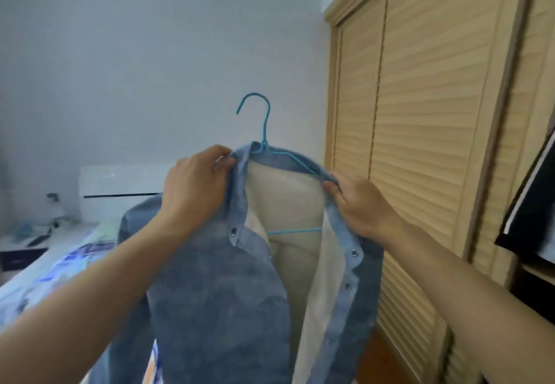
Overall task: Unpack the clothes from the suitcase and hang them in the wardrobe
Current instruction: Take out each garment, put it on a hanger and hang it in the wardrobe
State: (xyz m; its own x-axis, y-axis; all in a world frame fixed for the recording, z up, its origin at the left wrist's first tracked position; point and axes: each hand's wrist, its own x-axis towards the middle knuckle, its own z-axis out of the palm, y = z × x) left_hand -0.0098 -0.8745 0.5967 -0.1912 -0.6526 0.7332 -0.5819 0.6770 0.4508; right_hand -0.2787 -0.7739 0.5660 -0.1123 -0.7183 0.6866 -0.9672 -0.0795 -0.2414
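Both hands, left hand (196, 178) and right hand (357, 203), pinch my shirt (216, 287) on its hanger (260, 131); I think the wardrobe (420, 113) stands right of it.

Hanger (260, 131) shoulders hidden under shirt (210, 287) collar, shirt hem cut off at bottom edge, bedside items (45, 227) blurred, wardrobe (420, 113) cropped at right.

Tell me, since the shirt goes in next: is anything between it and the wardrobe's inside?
Yes. The slatted sliding doors beside the denim shirt are shut here; only a dark opening shows at the far right. Both the left hand and right hand grip the collar.
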